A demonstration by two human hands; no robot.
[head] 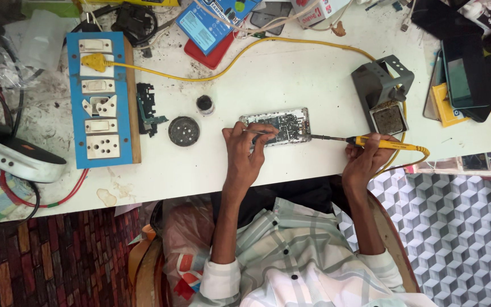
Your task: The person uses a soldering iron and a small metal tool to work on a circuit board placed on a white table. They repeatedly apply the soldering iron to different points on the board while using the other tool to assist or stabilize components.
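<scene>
Left hand (pixel 246 152) fingers pinch thin tweezers (pixel 261 132) over the opened phone (pixel 277 125) at the table's middle. Right hand (pixel 365 159) fingers curl tight around a yellow soldering iron (pixel 370 142), tip touching the phone's right edge. White table (pixel 291 74), cluttered far side; patterned floor (pixel 461 227) below.

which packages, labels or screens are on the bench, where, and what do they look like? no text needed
Flat blue rectangular printed package: top centre, lying on a red flat case.
White carton with red print: top edge, right of the blue package.
Dark glass phone screens, stacked: right side, unlit, over a yellow rectangular box.
Black slab phone: top right corner, screen dark.
Opened silver-framed phone: centre, circuit board showing, no screen visible; left hand on it, right hand holding a yellow-handled soldering iron.
</scene>
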